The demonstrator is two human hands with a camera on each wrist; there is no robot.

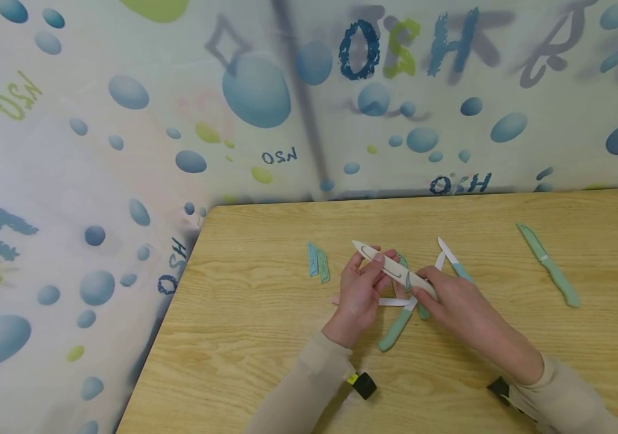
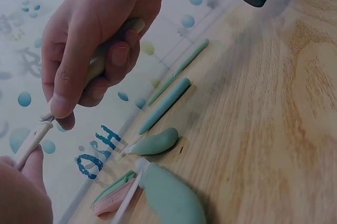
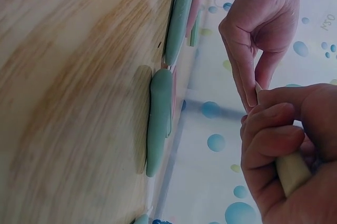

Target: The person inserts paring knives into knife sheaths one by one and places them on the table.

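Note:
Both hands hold a cream-handled knife above the table, its blade inside a white sheath (image 1: pixel 394 269). My left hand (image 1: pixel 358 295) pinches the sheath between thumb and fingers, the pointed end reaching past them to the upper left. The fingers of my right hand (image 1: pixel 458 301) curl around the cream handle (image 3: pixel 292 174), mostly covering it. Below the hands lie a green-handled knife (image 1: pixel 396 330) with a bare white blade and a pink sheath (image 1: pixel 399 290). A blue-handled knife (image 1: pixel 455 260) rests just beyond the right hand. Part of this group is hidden by the hands.
Two small sheaths, one blue (image 1: pixel 312 259) and one green (image 1: pixel 323 266), lie side by side left of the hands. Farther right is a green knife (image 1: pixel 560 280) with its blade covered. The wooden table (image 1: pixel 233 313) meets a patterned backdrop (image 1: pixel 265 175) behind and at left.

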